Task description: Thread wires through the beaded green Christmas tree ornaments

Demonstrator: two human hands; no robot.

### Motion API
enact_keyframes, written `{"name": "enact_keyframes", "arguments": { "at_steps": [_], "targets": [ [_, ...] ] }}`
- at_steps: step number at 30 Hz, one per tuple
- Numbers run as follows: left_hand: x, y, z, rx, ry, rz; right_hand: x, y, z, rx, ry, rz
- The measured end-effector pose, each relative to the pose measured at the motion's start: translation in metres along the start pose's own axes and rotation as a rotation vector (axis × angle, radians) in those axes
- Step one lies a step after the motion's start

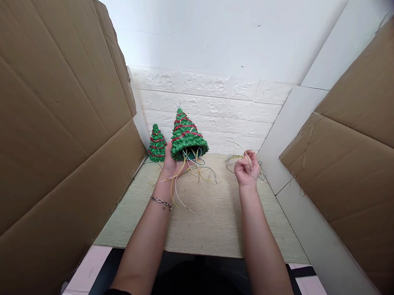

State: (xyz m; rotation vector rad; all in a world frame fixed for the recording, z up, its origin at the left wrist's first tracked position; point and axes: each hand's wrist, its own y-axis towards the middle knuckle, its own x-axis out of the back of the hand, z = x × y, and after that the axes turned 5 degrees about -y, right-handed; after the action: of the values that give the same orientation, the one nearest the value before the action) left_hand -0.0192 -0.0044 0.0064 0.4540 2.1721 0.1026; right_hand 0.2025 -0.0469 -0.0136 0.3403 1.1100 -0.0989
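My left hand (172,164) grips a green tinsel-like Christmas tree (186,132) with red garland, tilted so its hollow base faces me. Yellow, white and green wires (179,181) hang out of that opening, over my wrist and the table. To the right, my right hand (247,168) is closed in a pinch on a thin pale wire (239,146). Behind and beside that hand lies a loose bundle of wires (230,162). A smaller matching Christmas tree (157,145) stands upright just left of the held one, with a few wires near its foot.
The wood-grain table (207,222) ends at a white brick-patterned wall (206,85). Tall cardboard sheets enclose the space, one at the left (70,129) and one at the right (353,163). A white panel (282,129) borders the table's right side.
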Motion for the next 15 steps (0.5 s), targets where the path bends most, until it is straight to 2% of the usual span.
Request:
{"name": "enact_keyframes", "arguments": {
  "at_steps": [5, 15],
  "targets": [
    [-0.001, 0.000, -0.001, 0.000, 0.005, -0.008, -0.002, 0.000, -0.003, -0.052, -0.150, 0.015],
    [-0.004, -0.006, 0.000, 0.077, -0.006, -0.012, -0.008, 0.004, -0.019, -0.174, -0.154, -0.062]
  ]
}}
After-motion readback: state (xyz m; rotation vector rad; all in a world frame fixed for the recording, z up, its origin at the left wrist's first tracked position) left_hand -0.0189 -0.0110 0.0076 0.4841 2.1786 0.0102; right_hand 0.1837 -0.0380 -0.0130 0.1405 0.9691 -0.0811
